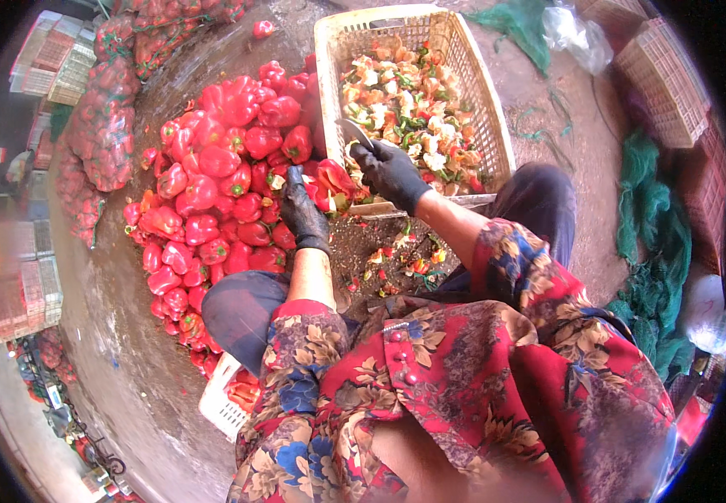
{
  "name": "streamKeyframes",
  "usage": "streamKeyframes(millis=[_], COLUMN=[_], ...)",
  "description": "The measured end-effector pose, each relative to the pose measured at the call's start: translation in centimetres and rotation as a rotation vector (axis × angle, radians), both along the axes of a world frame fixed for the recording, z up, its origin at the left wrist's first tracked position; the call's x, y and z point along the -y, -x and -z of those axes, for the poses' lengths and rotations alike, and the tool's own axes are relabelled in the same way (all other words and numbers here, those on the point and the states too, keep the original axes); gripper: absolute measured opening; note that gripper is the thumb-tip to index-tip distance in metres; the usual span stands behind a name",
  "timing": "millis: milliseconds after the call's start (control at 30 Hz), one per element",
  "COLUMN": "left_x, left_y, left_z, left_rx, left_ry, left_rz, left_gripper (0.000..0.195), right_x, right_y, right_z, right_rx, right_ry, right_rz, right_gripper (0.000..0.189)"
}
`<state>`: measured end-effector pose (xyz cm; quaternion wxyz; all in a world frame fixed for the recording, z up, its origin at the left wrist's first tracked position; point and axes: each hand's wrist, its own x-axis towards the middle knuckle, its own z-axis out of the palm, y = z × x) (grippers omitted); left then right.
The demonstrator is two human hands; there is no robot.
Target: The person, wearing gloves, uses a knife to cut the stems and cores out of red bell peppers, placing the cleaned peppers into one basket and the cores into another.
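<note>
My left hand (304, 209), in a black glove, is at the right edge of a heap of red bell peppers (218, 160). Its fingers are against an opened red bell pepper (332, 182); how firmly they hold it cannot be told. My right hand (389, 171), also gloved in black, grips a knife with a curved metal blade (356, 133). That blade points up and left over the near left part of a cream plastic crate (495, 119). Pepper cores with pale seeds and green stems (410, 113) lie in the crate.
Pepper scraps (416, 264) litter the floor between my knees. A white basket (221, 396) with cut peppers stands by my left knee. Full mesh sacks (105, 132) stand at the left. Green netting (645, 251) and stacked crates (664, 82) are at the right.
</note>
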<state>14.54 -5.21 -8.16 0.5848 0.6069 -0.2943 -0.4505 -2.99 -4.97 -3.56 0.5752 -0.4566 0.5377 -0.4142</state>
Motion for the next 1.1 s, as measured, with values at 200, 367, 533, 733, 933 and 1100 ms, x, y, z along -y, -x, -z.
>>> streamKeyframes(millis=[200, 367, 533, 733, 933, 1100], left_x=[-0.8, -1.9, -0.6, 0.4, -0.3, 1.2], left_y=[2.1, 3.6, 2.2, 2.0, 5.0, 2.1], left_z=[-7.2, -10.9, -10.6, -9.3, -12.3, -10.8], left_rx=[0.244, 0.206, -0.082, 0.040, 0.160, -0.408], left_ry=[0.212, 0.252, 0.026, 0.157, 0.053, 0.138], left_rz=[0.040, -0.002, -0.066, -0.084, -0.202, -0.195], left_gripper=[0.039, 0.043, 0.046, 0.054, 0.051, 0.050], right_x=[-4.9, -4.9, -6.1, -6.7, -6.3, -6.9], right_y=[-1.0, -1.3, -0.2, -0.9, 2.4, 3.5], right_z=[-6.5, -6.7, -8.5, -6.0, -9.0, -10.1], right_rx=[0.199, 0.404, 0.345, 0.447, 0.402, 0.693], right_ry=[0.084, -0.200, 0.142, 0.228, 0.153, 0.010], right_rz=[-0.354, -0.327, -0.338, -0.271, -0.302, -0.245], right_gripper=[0.047, 0.056, 0.054, 0.064, 0.062, 0.040])
